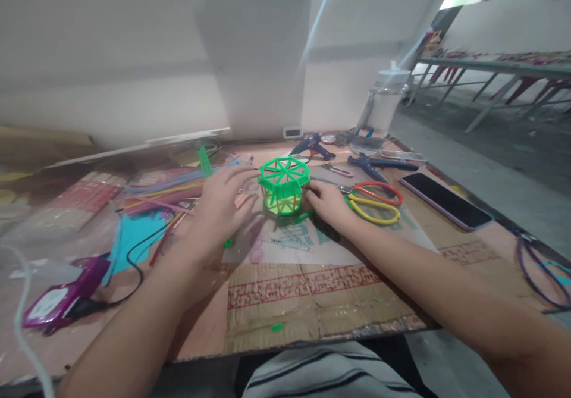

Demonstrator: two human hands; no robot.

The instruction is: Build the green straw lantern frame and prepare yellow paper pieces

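Observation:
A small green octagonal frame model [284, 175] stands upright on the white sheet. Its top has spokes like a wheel, and thin brown posts join it to a lower green-and-yellow base. My left hand [223, 201] is at its left side, fingers stretched out and apart, the fingertips close to the top rim. A green strip [205, 161] shows above that hand; whether the hand touches it is hidden. My right hand [329, 204] is closed at the model's right side, curled fingers and thumb against its edge. Another green piece [303, 217] lies beside the base.
Scissors [375, 201] with red and yellow handles lie right of my right hand, near pliers [383, 163], a phone [446, 200] and a water bottle [381, 109]. A glue gun [312, 146] rests behind. Coloured strips [165, 199] and a purple device [66, 294] with a cord are left.

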